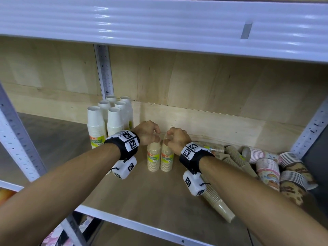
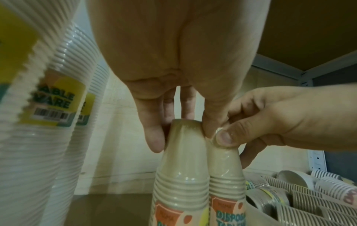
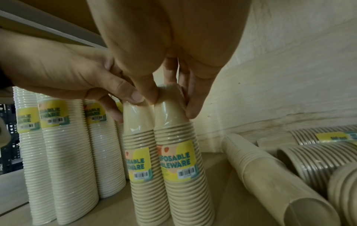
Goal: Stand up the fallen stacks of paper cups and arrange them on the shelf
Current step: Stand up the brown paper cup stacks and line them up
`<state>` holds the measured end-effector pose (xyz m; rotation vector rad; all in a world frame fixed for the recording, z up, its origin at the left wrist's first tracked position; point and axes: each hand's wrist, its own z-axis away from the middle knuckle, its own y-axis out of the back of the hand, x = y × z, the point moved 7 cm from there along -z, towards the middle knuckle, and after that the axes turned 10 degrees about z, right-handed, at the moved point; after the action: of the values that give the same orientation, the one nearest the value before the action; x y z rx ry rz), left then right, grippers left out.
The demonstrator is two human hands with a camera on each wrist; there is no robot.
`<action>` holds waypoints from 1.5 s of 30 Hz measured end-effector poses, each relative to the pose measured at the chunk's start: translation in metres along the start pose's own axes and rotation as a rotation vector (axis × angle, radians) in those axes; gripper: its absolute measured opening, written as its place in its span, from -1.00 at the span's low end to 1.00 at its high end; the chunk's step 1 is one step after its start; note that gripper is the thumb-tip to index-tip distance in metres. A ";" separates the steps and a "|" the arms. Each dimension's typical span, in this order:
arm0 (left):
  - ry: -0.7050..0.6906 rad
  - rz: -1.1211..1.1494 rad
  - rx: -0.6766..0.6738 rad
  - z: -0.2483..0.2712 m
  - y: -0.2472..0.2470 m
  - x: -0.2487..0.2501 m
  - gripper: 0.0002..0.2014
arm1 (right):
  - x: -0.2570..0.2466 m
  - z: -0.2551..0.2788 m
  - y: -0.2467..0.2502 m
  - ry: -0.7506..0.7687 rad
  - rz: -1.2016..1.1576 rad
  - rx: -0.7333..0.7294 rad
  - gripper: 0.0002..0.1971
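**Seating two beige cup stacks side by side, mid-shelf**

Head view. Two shrink-wrapped beige paper-cup stacks with yellow labels stand upright and touching on the wooden shelf board [image 1: 156,196]: the left beige stack [image 1: 153,159] and the right beige stack [image 1: 166,159]. The left hand [image 1: 148,133] caps the first and the right hand [image 1: 175,139] caps the second; fingers of both curl over the tops. The cluster of upright white paper-cup stacks [image 1: 108,119] sits at 10 o'clock from the pair, close by. The heap of fallen beige and patterned cup stacks [image 1: 262,167] lies at 3 o'clock, still to be raised.

Left wrist view. Left hand fingers [image 2: 154,137] and thumb clasp the top cup of the left beige stack [image 2: 183,152]. The right hand [image 2: 270,120] pinches the wrap at the top of the neighbouring stack [image 2: 226,165].

Right wrist view. Right hand fingers [image 3: 190,107] and thumb clamp the top of the right beige stack [image 3: 179,152]; the left hand [image 3: 67,73] grips the other stack [image 3: 141,152]. Both stacks lean slightly toward 11 o'clock; lens distortion may account for it. A fallen beige stack [image 3: 270,178] lies at 4 o'clock, apart.

Judgement: the step is squaring the pair. Best done by pressing straight down on the tops, checking that the bases sit flat, then letting go one hand at a time, since tall stacks gripped high will likely tip. Sliding the pair toward the white group afterwards would keep the row tight.
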<state>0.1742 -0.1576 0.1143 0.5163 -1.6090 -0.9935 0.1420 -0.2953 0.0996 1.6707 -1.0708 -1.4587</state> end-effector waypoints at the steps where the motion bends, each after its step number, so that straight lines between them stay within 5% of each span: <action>1: -0.002 -0.004 0.000 -0.001 -0.001 0.000 -0.73 | 0.000 0.000 0.000 -0.001 -0.007 -0.003 -0.74; 14: 0.046 -0.097 0.066 -0.024 0.007 0.004 -0.73 | -0.008 -0.009 0.005 0.037 0.032 -0.022 -0.79; 25: 0.110 -0.067 0.214 -0.050 0.014 -0.007 -0.69 | -0.018 -0.042 0.009 0.057 -0.007 0.042 -0.61; 45: 0.117 -0.071 0.215 -0.045 0.014 -0.007 -0.60 | -0.013 -0.052 0.001 0.123 0.049 -0.027 -0.59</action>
<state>0.2211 -0.1596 0.1226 0.7682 -1.6094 -0.8306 0.1926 -0.2856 0.1140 1.6805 -1.0132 -1.3163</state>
